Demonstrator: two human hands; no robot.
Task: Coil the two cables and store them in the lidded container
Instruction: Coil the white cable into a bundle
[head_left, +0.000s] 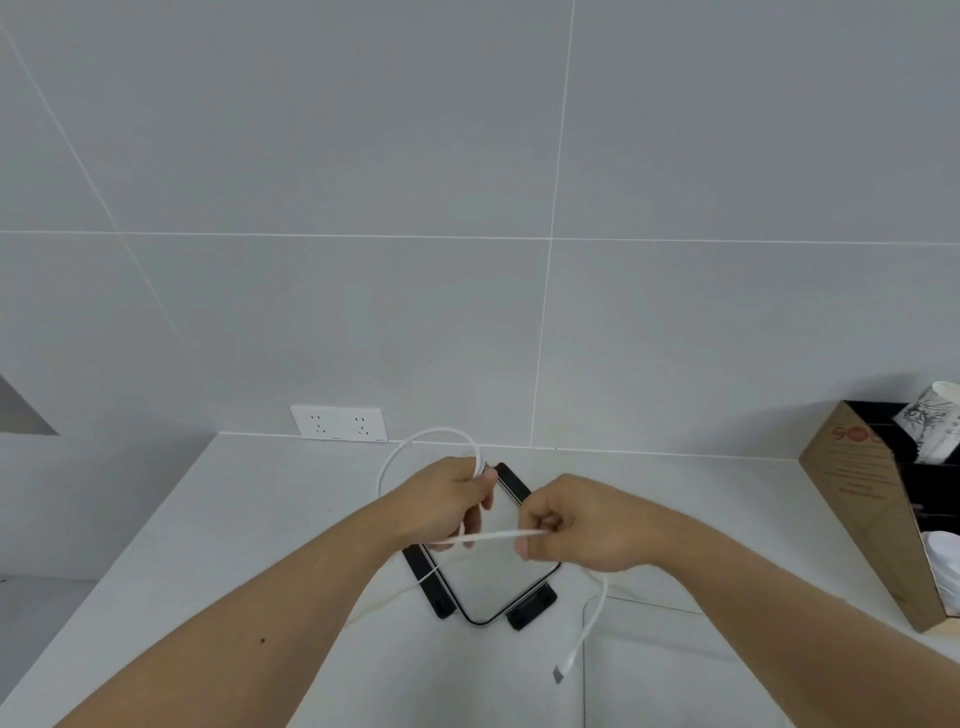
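Cardboard box (857, 499) partly off right edge — cable plug (559, 674) blurry

Text on one item only: the brown cardboard box (857, 519) at far right, print on its sloping side. Big red letters near the top edge read "SO", then a 3rd char, rounded and cut off where the face ends, so can't tell which letter. Below that, approx. mid-face, several lines of small red print, too blurred to read. Paper cup (930, 421) sticking out of the box top has black ink-style artwork, no legible chars on it.
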